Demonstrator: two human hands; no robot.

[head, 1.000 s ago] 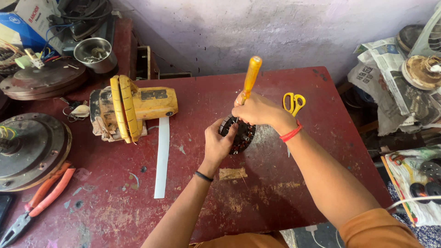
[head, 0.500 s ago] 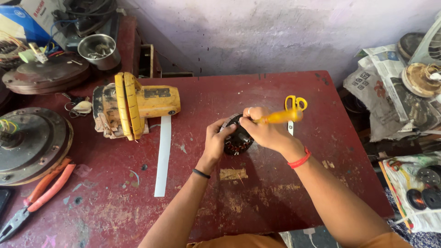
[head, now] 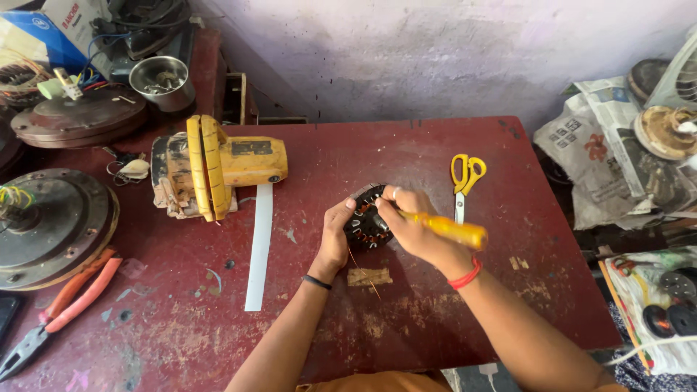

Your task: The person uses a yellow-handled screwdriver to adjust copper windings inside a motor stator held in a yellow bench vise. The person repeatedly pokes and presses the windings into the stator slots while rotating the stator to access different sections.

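Copper-wound and dark, the round stator (head: 365, 221) sits on the red table (head: 406, 156), gripped at its near rim by the left hand (head: 335, 236), likely heavy, rigid, with delicate windings, while the right hand (head: 417, 232) clasps a yellow-handled screwdriver (head: 444, 227) over it.

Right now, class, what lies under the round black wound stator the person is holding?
Under the stator shows the red tabletop and a thin wire trailing toward a brown scrap. The left hand and right hand cover its sides.
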